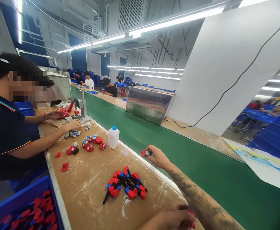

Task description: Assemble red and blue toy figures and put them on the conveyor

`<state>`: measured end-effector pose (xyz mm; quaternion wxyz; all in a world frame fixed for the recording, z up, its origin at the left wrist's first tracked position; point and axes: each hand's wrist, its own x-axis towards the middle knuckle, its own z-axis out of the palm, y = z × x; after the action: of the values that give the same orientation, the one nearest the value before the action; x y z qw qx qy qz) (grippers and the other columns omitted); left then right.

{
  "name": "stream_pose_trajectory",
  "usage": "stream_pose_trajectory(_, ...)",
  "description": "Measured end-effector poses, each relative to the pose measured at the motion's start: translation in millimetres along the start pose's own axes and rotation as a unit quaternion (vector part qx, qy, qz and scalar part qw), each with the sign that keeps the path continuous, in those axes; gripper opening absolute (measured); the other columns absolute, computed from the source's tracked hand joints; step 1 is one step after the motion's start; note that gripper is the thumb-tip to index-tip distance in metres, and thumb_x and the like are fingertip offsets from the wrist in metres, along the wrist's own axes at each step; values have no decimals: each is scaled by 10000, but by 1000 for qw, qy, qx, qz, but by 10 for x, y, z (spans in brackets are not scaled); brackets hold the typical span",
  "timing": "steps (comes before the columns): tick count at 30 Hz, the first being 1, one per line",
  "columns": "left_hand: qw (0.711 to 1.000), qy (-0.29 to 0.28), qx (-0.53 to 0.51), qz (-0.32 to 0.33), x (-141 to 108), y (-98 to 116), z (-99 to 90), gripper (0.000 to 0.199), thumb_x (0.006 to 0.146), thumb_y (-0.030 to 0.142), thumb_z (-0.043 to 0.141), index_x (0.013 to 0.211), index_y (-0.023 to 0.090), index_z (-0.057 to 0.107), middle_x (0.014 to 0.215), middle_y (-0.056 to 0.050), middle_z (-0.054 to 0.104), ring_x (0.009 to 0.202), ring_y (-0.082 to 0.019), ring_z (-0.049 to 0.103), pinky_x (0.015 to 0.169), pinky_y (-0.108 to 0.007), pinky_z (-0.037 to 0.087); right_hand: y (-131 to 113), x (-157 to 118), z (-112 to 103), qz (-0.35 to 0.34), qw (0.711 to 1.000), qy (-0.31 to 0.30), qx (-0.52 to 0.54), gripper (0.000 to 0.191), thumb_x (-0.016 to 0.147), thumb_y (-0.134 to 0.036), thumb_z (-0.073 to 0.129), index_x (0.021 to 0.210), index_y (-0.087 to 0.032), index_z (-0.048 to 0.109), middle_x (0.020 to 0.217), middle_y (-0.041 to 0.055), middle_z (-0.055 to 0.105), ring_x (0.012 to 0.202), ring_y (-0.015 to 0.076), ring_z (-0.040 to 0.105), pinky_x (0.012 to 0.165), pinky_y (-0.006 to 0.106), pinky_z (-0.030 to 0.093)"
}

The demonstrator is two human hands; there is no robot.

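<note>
On the desk [89, 195], a pile [131, 193] lies at the near end. Beyond it, beside the belt [178, 156], stands a bottle [113, 138]. Left of the bottle are loose parts [89, 148], with a press [76, 108] behind them. The belt runs along the desk's right side; across it sit a metal box [147, 103] and, to its right, a panel [209, 64]. A crate [15, 195] stands left of the desk's near end, more parts in it, with a person [6, 127] behind it
</note>
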<state>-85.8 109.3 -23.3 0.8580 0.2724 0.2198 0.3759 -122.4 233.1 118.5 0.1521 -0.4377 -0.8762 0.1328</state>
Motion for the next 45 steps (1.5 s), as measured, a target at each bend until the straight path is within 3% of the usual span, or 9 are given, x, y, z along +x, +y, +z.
stream_pose_trajectory(4,997,33,63,44,-149,112,80,176,511,259,762,665,220,685,573,-29,526,489,-140,454,515,-299,266,-83,-933,-448,-37,986,47,159,145,786,-167,569,898,-220,492,1152,76,647,985,192,602,874,318,460)
stream_pose_trajectory(8,995,12,79,59,-282,183,108,296,567,328,783,810,194,682,638,18,584,561,-112,490,543,-236,326,-24,-1965,-676,9,908,66,415,272,736,-199,624,829,-235,371,1039,85,656,836,191,609,779,346,489)
stream_pose_trajectory(12,993,1,106,48,-297,192,107,420,609,378,820,920,143,663,674,0,616,567,-92,516,542,-210,344,306,-2957,-503,135,818,171,532,386,748,-329,623,1098,-230,494,821,6,581,641,144,526,572,262,401)
stream_pose_trajectory(16,987,8,153,52,-324,186,139,502,630,420,842,998,147,637,746,-13,644,609,-99,576,586,-216,409,583,-3810,-25,233,665,218,675,595,747,-447,576,1290,-209,532,729,9,544,582,166,505,457,246,324)
stream_pose_trajectory(21,974,19,217,70,-359,191,214,574,624,418,856,1086,171,624,861,-18,676,708,-106,623,687,-224,467,744,-4327,177,201,597,354,691,470,772,-496,646,1144,-208,644,910,55,645,731,196,599,663,323,494)
stream_pose_trajectory(28,933,-6,339,118,-716,20,655,550,632,411,847,1097,220,624,932,-40,694,838,-206,671,810,-329,509,1050,-4421,84,173,545,363,736,311,711,-341,747,962,-211,617,923,37,695,895,211,674,897,370,503)
stream_pose_trajectory(32,810,-148,557,106,-1284,-21,1059,301,767,265,751,1061,235,692,1133,-102,663,1103,-283,604,972,-390,465,1064,-4400,138,153,515,357,765,340,707,-281,771,1006,-214,623,937,19,702,906,188,683,882,331,517)
stream_pose_trajectory(41,342,-380,844,163,-1854,-78,1436,470,910,63,440,1251,350,592,1359,-87,510,1224,-248,516,994,-409,472,1106,-4385,187,141,479,355,791,380,649,-227,859,969,-219,654,910,9,712,842,149,684,712,219,546)
stream_pose_trajectory(45,262,-409,855,181,-1807,-118,1520,522,932,70,402,1326,396,505,1315,-71,525,1154,-224,532,958,-388,483,1081,-4393,161,140,478,356,791,373,625,-190,870,933,-206,659,901,20,718,837,154,688,723,226,556)
